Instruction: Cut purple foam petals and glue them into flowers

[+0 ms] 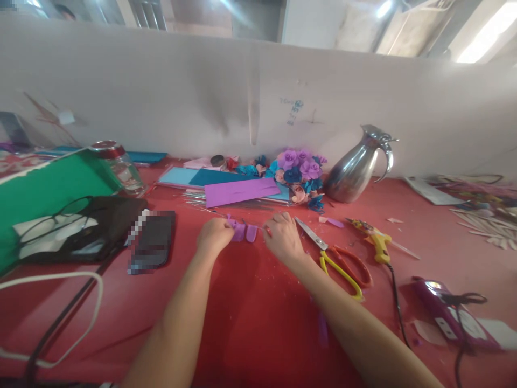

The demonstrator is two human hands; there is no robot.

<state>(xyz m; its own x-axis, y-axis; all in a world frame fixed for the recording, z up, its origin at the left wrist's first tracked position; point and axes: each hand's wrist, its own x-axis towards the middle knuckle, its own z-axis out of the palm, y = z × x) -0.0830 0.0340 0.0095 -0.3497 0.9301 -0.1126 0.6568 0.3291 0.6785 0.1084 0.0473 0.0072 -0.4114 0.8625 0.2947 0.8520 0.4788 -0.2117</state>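
Both my forearms point(180, 318) run up over the red table point(250, 334) to where my left hand point(214, 237) pinches a purple piece point(238, 232) at its left edge, fingertips closed on it. It sits between my hands, just beside a purple tab point(251, 233). My right hand point(284, 236) has its fingers curled; whether they clamp anything, I cannot tell. I judge the piece light, soft, easily creased: best pinched gently by an edge.
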